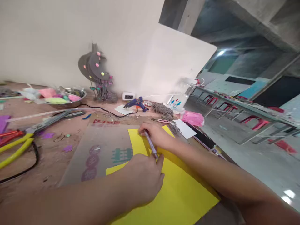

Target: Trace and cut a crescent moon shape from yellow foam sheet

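A slim light-purple pen-shaped tool [150, 143] slants between my two hands over yellow paper [182, 193]. My left hand [145, 179] is closed at its near end, thumb and fingers together, and rests on the paper. My right hand [156, 134] curls around its far end near the paper's upper edge. The tool's far tip is hidden by my right fingers, so I cannot tell its exact kind. Beneath the yellow paper lies a translucent sheet [79, 156] with purple and green print.
Yellow-handled cutters [21, 148] and red-handled pliers [9, 136] lie left. Behind are a bowl of coloured pieces [79, 97], a blue glue gun [137, 103], grey yarn [161, 109] and a dark moon-shaped ornament [95, 65]. A phone [201, 136] lies right, near the table's edge.
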Motion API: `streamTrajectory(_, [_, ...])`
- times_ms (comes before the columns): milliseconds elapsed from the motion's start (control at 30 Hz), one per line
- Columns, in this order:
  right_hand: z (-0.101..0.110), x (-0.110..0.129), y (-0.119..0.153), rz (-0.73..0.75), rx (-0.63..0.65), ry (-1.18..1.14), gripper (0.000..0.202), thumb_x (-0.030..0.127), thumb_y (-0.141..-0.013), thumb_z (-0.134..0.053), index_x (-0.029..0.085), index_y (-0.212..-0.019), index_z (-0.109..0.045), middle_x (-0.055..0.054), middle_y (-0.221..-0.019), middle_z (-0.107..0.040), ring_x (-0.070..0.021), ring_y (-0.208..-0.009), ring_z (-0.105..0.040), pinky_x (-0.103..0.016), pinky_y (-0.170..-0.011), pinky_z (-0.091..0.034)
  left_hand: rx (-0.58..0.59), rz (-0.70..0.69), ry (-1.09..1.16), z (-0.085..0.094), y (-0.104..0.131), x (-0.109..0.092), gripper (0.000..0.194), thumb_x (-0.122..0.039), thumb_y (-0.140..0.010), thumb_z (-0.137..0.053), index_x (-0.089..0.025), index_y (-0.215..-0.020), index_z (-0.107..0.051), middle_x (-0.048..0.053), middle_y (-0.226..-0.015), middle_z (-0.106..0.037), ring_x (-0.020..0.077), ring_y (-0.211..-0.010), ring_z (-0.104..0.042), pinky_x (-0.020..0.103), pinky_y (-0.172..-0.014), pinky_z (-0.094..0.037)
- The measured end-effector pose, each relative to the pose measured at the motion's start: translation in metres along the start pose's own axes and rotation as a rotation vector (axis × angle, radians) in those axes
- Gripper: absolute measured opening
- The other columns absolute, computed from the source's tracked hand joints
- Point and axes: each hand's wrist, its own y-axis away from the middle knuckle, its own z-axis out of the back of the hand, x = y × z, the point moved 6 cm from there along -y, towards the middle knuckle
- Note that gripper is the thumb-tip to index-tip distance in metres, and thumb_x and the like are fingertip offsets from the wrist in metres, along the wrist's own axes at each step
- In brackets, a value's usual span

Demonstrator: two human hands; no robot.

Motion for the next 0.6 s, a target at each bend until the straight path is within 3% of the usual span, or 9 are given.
streamTrajectory(133, [0.006,-0.002,-0.009,-0.068,0.147,-0.208,0.011,0.015,-0.084,-0.059,0.014,-0.092,-0.067,-0.005,-0.088,-0.071,-0.0162,-0.081,-0.064,-0.028,-0.074,-0.048,-0.002,0.068,-0.027,-0.003,-0.002,0.005,0.052,-0.033,-0.094,-0.038,-0.007,-0.139,-0.046,0.026,-0.131,-0.058,0.0248,-0.070,-0.069,0.035,-0.054,-0.052])
streamTrajectory(233, [0.012,0.002,0.002,-0.033,0.342,-0.264,0.013,0.019,-0.084,-0.059,0.016,-0.093,-0.068,-0.005,-0.093,-0.072,-0.0160,-0.084,-0.066,-0.027,-0.074,-0.050,-0.021,0.059,0.005,0.000,-0.003,0.006,0.051,-0.035,-0.096,-0.035,-0.008,-0.137,-0.049,0.025,-0.129,-0.059,0.0250,-0.069,-0.069,0.038,-0.057,-0.054])
streamTrajectory(367, [0.016,0.006,0.000,0.061,0.262,-0.148,0.011,0.017,-0.084,-0.059,0.017,-0.089,-0.069,-0.004,-0.089,-0.071,-0.0160,-0.083,-0.064,-0.027,-0.073,-0.048,-0.026,0.008,0.069,0.006,-0.002,0.005,0.050,-0.033,-0.096,-0.033,-0.007,-0.135,-0.050,0.022,-0.123,-0.063,0.0270,-0.075,-0.069,0.039,-0.060,-0.055])
streamTrajectory(500, [-0.005,0.006,-0.026,0.056,0.141,-0.085,0.014,0.010,-0.082,-0.059,0.015,-0.091,-0.069,-0.004,-0.086,-0.070,-0.0156,-0.080,-0.063,-0.027,-0.074,-0.045,0.003,0.032,0.072,0.007,-0.002,0.006,0.048,-0.033,-0.096,-0.034,-0.008,-0.133,-0.051,0.024,-0.129,-0.060,0.0266,-0.077,-0.070,0.037,-0.060,-0.055])
streamTrajectory(600, [-0.007,0.004,-0.038,0.044,0.064,-0.121,0.012,0.011,-0.082,-0.059,0.014,-0.090,-0.068,-0.004,-0.087,-0.069,-0.0158,-0.081,-0.062,-0.028,-0.075,-0.046,0.008,0.053,0.056,0.005,-0.002,0.007,0.048,-0.034,-0.096,-0.034,-0.009,-0.133,-0.051,0.025,-0.135,-0.055,0.0272,-0.078,-0.071,0.038,-0.061,-0.054])
